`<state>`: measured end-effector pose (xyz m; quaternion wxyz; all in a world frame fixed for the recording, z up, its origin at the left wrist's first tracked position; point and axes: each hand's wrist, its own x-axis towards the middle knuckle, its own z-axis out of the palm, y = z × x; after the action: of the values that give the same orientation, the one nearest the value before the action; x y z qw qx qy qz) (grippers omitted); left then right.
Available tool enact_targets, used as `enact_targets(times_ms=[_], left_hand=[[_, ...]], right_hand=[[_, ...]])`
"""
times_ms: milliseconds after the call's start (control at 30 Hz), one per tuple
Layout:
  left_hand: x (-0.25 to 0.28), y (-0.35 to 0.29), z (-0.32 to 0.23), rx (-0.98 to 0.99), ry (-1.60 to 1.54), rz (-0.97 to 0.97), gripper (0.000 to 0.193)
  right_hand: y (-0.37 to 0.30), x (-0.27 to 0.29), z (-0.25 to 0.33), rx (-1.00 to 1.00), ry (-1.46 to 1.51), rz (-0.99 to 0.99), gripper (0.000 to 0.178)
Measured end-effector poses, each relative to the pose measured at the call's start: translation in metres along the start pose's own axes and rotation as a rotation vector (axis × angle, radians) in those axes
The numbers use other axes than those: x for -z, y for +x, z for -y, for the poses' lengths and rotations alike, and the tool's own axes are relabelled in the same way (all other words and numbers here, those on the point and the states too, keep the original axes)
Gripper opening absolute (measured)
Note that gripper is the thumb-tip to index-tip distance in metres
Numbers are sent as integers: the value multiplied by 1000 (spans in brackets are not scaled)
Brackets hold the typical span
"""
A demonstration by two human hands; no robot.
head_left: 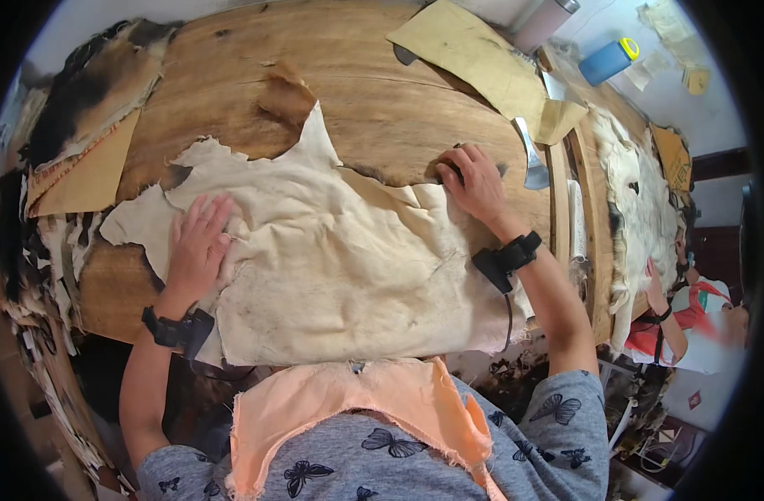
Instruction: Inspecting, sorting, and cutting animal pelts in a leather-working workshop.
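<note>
While the left hand [200,246] lies flat with its fingers a little apart on the left part of the pale hide [332,259], the right hand [475,184] curls its fingers down at the far right edge, hiding their tips, so I cannot tell whether they pinch anything. A dark patch under them is too unclear to name. Most of the hide's underside is out of sight, and the rim of the view cuts off the things at far left and far right.

The hide is spread across the near half of the wooden surface [231,58], covering its near edge in the middle. It is creamy and wrinkled, with ragged edges, a pointed flap on the far side and dark hair showing along part of the far edge.

Beyond the right hand, to the right, lies a curved metal blade [534,163], near a large tan sheet [474,58]. Farther right are a blue bottle [607,63] and a pink flask [545,25]. On the left, a dark furry hide [98,92] overlaps a piece of brown card [98,171]. At right, another person's hand [654,288] is by a second pale hide [641,209].
</note>
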<state>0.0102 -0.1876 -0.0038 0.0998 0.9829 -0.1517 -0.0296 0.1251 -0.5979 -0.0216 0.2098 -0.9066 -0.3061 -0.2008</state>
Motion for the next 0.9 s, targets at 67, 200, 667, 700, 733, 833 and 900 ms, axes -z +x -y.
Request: enact_targets(times_ms=[67,200,667,700,733,833,900], left_hand=[[-1,1,6,3,12,-15,47],[-7,2,16,61,153,-70,54],[-6,9,15,82,50,-13,60],[-7,12,14,72,40,-15,59],[-7,12,14,69,37,-18,59],[-5,12,16,53,46,-23,60],[-7,11,20,77,68,-25,61]], right_hand=[[1,-2,-6,16,-35,9,8],[-5,-3,-18,-131,-98,146,7],[-25,17,-47,-277,-124,5,13],[-25,20,-49,-278,-132,14,14],[-25,21,-50,-274,-132,21,14],[-24,24,-53,-283,-145,51,16],[-22,20,-54,-287,-118,20,17]])
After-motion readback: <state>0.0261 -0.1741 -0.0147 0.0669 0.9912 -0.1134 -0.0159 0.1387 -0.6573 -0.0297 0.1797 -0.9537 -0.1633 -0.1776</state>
